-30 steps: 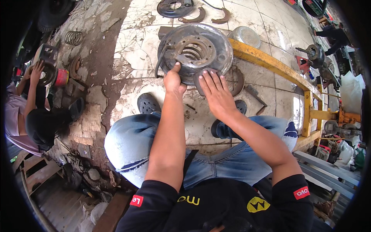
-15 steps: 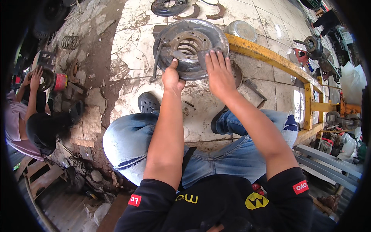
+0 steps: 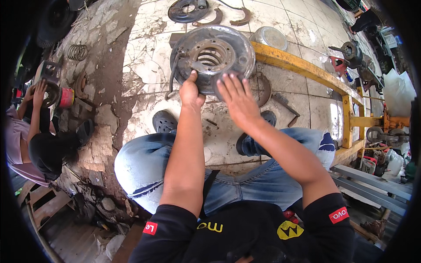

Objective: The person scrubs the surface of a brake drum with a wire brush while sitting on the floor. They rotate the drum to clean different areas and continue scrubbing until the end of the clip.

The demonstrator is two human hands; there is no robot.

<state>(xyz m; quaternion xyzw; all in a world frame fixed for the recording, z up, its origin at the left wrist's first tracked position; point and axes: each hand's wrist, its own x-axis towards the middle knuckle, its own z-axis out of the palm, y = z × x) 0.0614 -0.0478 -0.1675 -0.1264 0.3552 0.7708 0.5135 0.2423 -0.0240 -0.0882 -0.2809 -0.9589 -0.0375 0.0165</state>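
Firstly, round metal plate [image 3: 242,47]: it is in front of the person's shoes [image 3: 164,121], over the tiled floor [image 3: 147,65]; what supports it from below, I cannot tell.
Opening of the plate: curved bars [image 3: 208,58], similar to a coil, are seen through its round hole.
Left hand [image 3: 191,93]: its grip is closed on the near edge of the plate, the thumb lying on the upper face.
Right hand [image 3: 239,101]: it lies with stretched fingers over a dark pad [image 3: 216,87], at the near right part of the plate; the thumb is hidden, so I cannot tell whether its grip holds the pad.
Yellow beam [image 3: 302,68]: it runs to the right from beside the plate.
Silver pan [image 3: 270,38]: it is beyond the plate, to the right.
Two curved shoes of rusty metal [image 3: 241,18]: they lie beyond the plate, apart from it.
Dark brush [image 3: 286,102]: it is on the floor, right of the plate.
Co-worker [image 3: 39,140]: well apart, left of the plate.
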